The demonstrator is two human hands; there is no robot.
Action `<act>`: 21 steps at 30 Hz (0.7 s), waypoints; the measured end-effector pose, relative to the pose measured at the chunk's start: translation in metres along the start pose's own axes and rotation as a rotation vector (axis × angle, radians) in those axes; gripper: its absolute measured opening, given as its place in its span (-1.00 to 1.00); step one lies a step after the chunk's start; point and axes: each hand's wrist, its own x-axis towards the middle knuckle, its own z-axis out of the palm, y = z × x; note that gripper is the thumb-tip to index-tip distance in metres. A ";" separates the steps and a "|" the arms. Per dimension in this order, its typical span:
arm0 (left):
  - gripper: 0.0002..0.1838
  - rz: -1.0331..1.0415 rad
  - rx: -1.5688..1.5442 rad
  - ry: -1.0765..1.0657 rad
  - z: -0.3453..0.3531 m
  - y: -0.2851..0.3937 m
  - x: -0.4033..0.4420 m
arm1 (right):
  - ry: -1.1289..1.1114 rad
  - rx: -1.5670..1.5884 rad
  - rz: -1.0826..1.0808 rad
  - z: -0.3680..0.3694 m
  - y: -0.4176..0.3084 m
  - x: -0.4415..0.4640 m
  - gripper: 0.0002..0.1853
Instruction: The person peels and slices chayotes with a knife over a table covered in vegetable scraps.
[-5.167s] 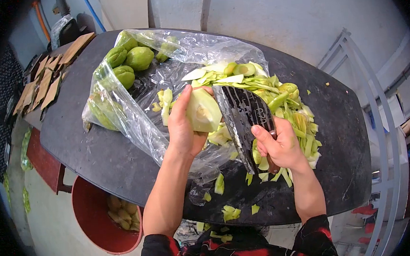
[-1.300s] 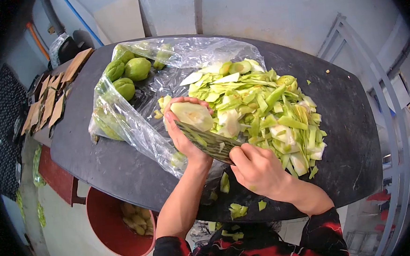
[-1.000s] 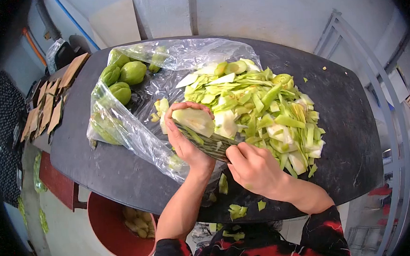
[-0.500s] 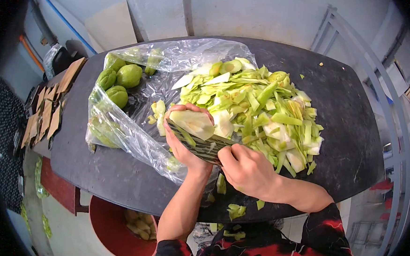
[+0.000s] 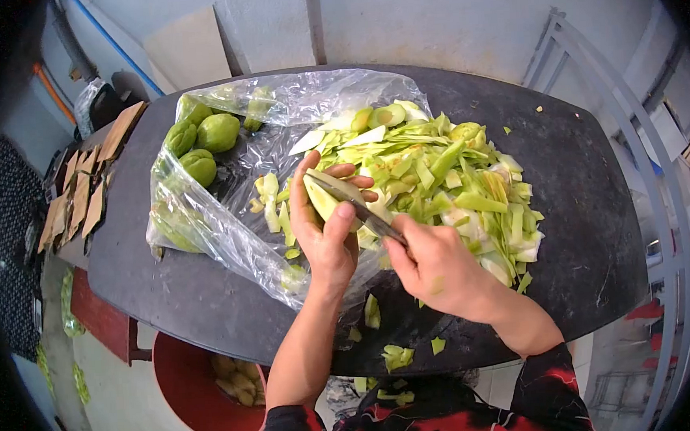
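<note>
A pale peeled chayote (image 5: 320, 201) lies in my left hand (image 5: 329, 244), the thumb on its near side and the other fingers stretched behind it. My right hand (image 5: 443, 269) is closed round the handle of a knife (image 5: 379, 224). Its dark blade runs up and leftward along the chayote, touching it, edge almost toward the camera. Just right of the hands spreads a heap of green chayote peelings (image 5: 437, 170) with pale pieces among them. Whole green chayotes (image 5: 217, 132) sit at the left, in and beside a clear plastic bag (image 5: 229, 258).
The dark table (image 5: 581, 193) carries loose scraps (image 5: 398, 358) near its front edge. Below on the floor stands a red bucket (image 5: 184, 399) with pale chunks inside. A grey metal rail (image 5: 631, 111) rises at the right; cardboard pieces (image 5: 83, 192) lie at the left.
The knife blade has turned from flat and broad to nearly edge-on and now lies along the chayote. My left hand has rotated, its thumb coming round to the near side.
</note>
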 end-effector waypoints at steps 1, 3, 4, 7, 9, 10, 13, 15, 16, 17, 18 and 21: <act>-0.13 0.000 0.001 0.001 0.000 0.002 0.001 | -0.032 0.035 0.050 -0.007 -0.003 0.002 -0.87; -0.11 -0.038 0.043 -0.066 -0.002 0.004 0.002 | -0.064 0.070 0.098 -0.016 -0.002 0.006 -0.88; -0.11 -0.038 0.043 -0.066 -0.003 0.004 0.003 | -0.087 0.097 0.111 -0.018 0.000 0.006 -0.88; -0.03 -0.090 -0.003 -0.103 -0.011 0.005 0.005 | -0.127 0.178 0.170 -0.030 -0.001 0.010 -0.87; 0.00 -0.116 -0.007 -0.163 -0.014 0.006 0.007 | -0.140 0.228 0.215 -0.035 0.002 0.012 -0.85; 0.00 -0.117 -0.007 -0.164 -0.014 0.008 0.007 | -0.142 0.214 0.193 -0.036 0.004 0.013 -0.84; 0.01 -0.166 -0.097 -0.220 -0.014 0.012 0.008 | -0.175 0.198 0.190 -0.041 0.008 0.011 -0.81; -0.01 -0.170 -0.084 -0.251 -0.014 0.012 0.007 | -0.207 0.193 0.207 -0.041 0.008 0.011 -0.71; -0.01 -0.169 -0.085 -0.251 -0.014 0.010 0.007 | -0.171 0.216 0.185 -0.040 0.007 0.011 -0.80; -0.03 -0.174 -0.077 -0.210 -0.013 0.008 0.007 | -0.135 0.237 0.163 -0.040 0.006 0.011 -0.82; -0.04 -0.179 -0.070 -0.169 -0.013 0.006 0.007 | -0.134 0.236 0.161 -0.041 0.006 0.011 -0.82; -0.13 -0.269 -0.429 0.108 -0.014 0.004 0.011 | -0.118 0.372 0.315 -0.048 0.011 0.010 -0.82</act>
